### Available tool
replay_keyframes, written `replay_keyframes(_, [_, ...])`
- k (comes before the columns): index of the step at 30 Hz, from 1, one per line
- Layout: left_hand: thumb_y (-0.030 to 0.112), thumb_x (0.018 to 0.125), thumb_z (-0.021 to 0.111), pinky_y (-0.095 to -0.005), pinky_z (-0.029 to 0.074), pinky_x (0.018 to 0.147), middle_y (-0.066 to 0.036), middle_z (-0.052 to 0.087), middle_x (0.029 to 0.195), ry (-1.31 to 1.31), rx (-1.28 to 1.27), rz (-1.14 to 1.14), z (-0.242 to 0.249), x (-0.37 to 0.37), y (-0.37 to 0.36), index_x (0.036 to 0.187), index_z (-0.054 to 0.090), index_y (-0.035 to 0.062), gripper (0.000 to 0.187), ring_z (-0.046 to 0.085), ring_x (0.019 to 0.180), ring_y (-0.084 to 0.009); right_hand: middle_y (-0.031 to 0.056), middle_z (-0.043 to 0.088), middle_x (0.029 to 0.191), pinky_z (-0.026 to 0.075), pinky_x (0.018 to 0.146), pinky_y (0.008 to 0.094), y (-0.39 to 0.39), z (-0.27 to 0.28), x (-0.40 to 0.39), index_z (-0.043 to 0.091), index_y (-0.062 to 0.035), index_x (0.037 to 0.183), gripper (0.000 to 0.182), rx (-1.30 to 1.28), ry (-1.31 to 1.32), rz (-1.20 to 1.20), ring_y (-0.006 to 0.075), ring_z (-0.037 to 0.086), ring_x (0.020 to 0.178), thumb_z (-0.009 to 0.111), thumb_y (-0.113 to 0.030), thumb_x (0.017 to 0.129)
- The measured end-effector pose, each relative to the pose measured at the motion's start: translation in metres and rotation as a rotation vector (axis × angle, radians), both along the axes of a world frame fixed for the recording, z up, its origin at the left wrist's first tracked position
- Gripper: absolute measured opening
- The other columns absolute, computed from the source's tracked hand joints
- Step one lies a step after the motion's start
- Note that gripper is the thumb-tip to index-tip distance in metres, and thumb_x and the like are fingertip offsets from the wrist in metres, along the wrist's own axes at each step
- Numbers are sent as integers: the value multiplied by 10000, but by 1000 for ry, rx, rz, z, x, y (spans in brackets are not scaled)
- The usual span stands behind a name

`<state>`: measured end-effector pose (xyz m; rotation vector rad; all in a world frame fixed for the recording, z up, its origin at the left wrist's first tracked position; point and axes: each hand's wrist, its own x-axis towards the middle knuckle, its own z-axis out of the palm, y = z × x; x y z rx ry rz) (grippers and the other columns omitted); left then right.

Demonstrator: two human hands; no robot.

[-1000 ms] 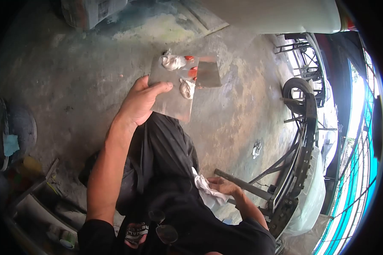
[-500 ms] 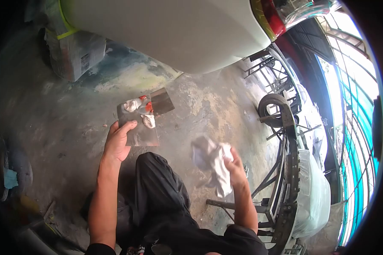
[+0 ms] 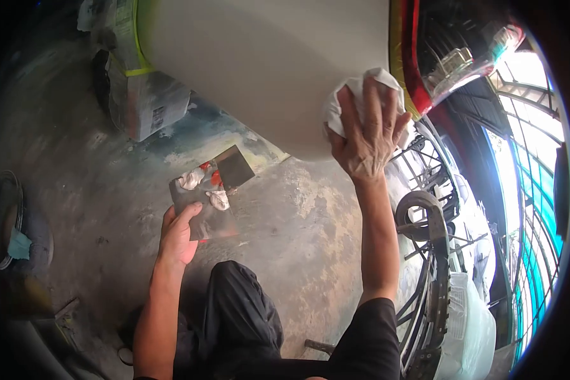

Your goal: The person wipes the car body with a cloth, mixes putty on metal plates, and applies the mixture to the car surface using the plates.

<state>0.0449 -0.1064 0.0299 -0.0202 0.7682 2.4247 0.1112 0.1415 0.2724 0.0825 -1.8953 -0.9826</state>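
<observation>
**Reporter:** Which step does this frame catch?

**Me:** Wiping, by my judgement. My right hand [image 3: 366,142] reaches up and spreads a bunched white cloth [image 3: 334,114] against the pale car-body panel [image 3: 266,69], near its edge, just beside the yellow masking tape [image 3: 396,38] and the red lamp [image 3: 411,63].

**Reporter:** How does that hand stand?

**Me:** Opened wide, fingers stretched and apart over the cloth, which lies between them and the panel. I cannot tell whether the fingertips pinch any of it.

**Reporter:** And the other?

**Me:** My left hand [image 3: 178,234] is closed on the near edge of a metal mixing plate [image 3: 202,225], thumb on top, above the concrete floor [image 3: 278,209] and well apart from the panel. Two mounds of whitish paste [image 3: 191,179] sit on the plate with dabs of red paste [image 3: 216,177] near them; a dark flat blade [image 3: 236,168] juts from its far side.

**Reporter:** What does the next move call for?

**Me:** In my view, even pressure through flat fingers along that edge, and a level plate, lest the paste slide.
</observation>
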Motion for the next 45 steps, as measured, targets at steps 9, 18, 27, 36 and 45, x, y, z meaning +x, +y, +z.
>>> replay_keyframes(9, [39, 901, 651, -373, 526, 915, -62, 658, 1121, 14, 20, -17, -18, -3, 11, 1197, 599, 32, 301, 648, 1025, -188, -21, 428, 1524, 109, 1261, 489, 46, -145, -50, 542, -289, 1439, 469, 177, -291, -26, 203, 361, 1434, 431, -359, 988])
replay_keyframes(18, [24, 902, 627, -407, 542, 896, -86, 650, 1131, 44, 46, -40, -9, 0, 6, 1216, 591, 4, 317, 651, 1035, -224, 56, 482, 1487, 276, 1185, 484, 11, -66, -28, 618, -174, 1366, 510, 122, -206, 176, 199, 464, 1379, 575, -303, 874])
replay_keyframes(27, [38, 894, 634, -410, 553, 886, -93, 678, 1103, -5, -21, -106, -26, -5, 15, 1190, 614, 6, 298, 673, 993, -229, 81, 560, 1430, 257, 1174, 496, -40, -13, -55, 710, -182, 1201, 404, -164, 184, 225, 268, 521, 1337, 726, -317, 820])
replay_keyframes(36, [62, 887, 678, -412, 568, 852, -83, 689, 1070, -12, -20, -103, -17, -2, 10, 1135, 636, 25, 254, 679, 966, -208, 217, 471, 1442, 374, 1113, 471, 86, -98, -33, 496, 38, 1320, 492, -909, 839, 712, 340, 502, 1326, 582, -279, 953])
replay_keyframes(45, [56, 885, 665, -446, 585, 825, -70, 693, 1037, -16, 21, -111, -20, -3, 19, 1116, 648, 41, 232, 691, 942, -228, 248, 411, 1419, 276, 1147, 456, 6, -105, -45, 239, 110, 1471, 838, -832, 763, 746, 344, 377, 1374, 601, -463, 978])
